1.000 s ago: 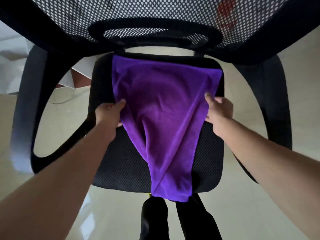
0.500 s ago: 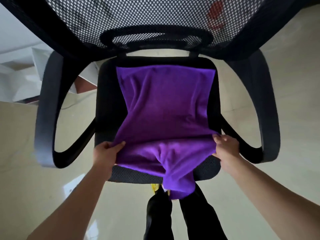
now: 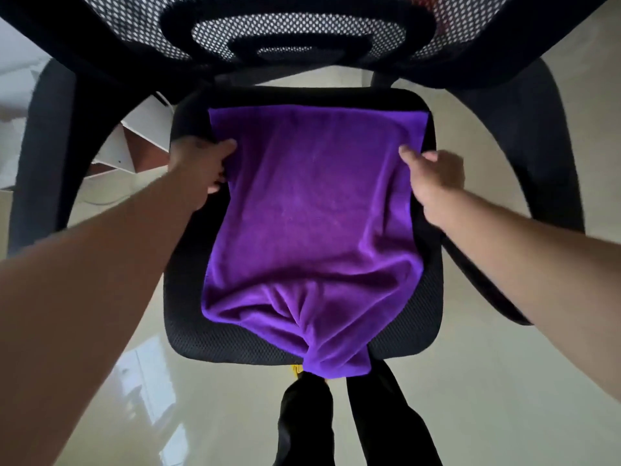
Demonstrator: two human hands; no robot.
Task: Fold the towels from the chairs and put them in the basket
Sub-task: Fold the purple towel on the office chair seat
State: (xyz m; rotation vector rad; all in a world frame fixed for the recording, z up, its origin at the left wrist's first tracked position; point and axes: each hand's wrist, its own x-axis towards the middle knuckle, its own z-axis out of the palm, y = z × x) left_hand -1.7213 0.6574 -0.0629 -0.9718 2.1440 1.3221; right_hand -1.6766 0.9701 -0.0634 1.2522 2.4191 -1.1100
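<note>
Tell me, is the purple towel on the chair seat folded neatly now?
Not neatly. The purple towel lies spread over the chair seat, its near end bunched and hanging over the front edge.

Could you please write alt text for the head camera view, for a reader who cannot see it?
A person's left hand and right hand grip the side edges of a purple towel spread on a black mesh office chair seat, seen from above. The towel's near end bunches and hangs over the seat's front edge, above a pale glossy floor.

Dim, backlit wide-angle view; floor (image 3: pixel 174 391) glare at lower left, bowed edges, slight motion blur throughout.
</note>
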